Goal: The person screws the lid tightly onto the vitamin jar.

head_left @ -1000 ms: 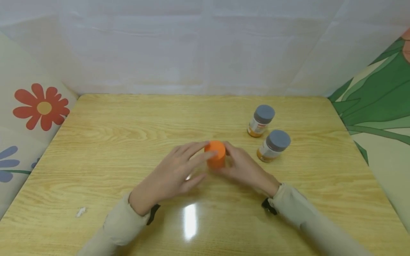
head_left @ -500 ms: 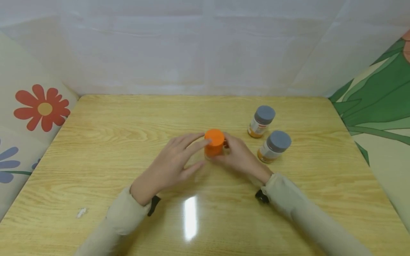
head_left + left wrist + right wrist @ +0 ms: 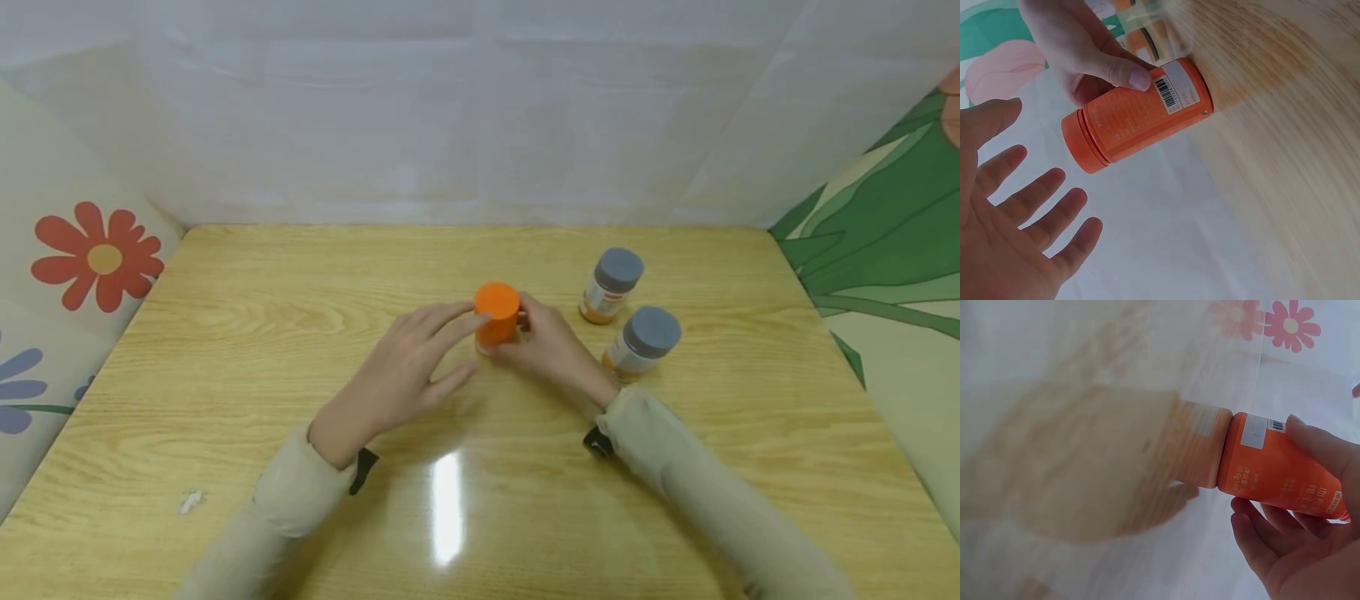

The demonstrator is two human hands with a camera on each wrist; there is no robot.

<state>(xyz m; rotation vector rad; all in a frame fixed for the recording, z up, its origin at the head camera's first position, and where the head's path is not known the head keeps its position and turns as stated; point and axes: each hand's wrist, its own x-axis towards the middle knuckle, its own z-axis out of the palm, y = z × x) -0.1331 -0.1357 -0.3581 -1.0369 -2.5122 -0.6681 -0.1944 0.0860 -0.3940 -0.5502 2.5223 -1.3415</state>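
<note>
An orange bottle (image 3: pixel 497 315) with an orange cap stands upright on the table (image 3: pixel 300 283), around its middle. My right hand (image 3: pixel 553 350) grips it from the right. In the left wrist view the bottle (image 3: pixel 1141 112) shows a barcode on a white label, with the right thumb pressed against its side. Fingers and thumb lie around the bottle (image 3: pixel 1279 465) in the right wrist view. Spread and holding nothing, my left hand (image 3: pixel 405 367) is at the bottle's left; its palm (image 3: pixel 997 244) appears apart from the cap in the left wrist view.
Two jars with grey lids stand to the right of my right hand: a farther jar (image 3: pixel 604 296) and a nearer jar (image 3: pixel 632 354). A white sheet (image 3: pixel 480 117) rises behind the table. Patterned panels flank both sides.
The orange bottle has moved away from me and slightly left in my right hand. My left hand has followed it a little, still spread. Both grey-lidded jars stay put.
</note>
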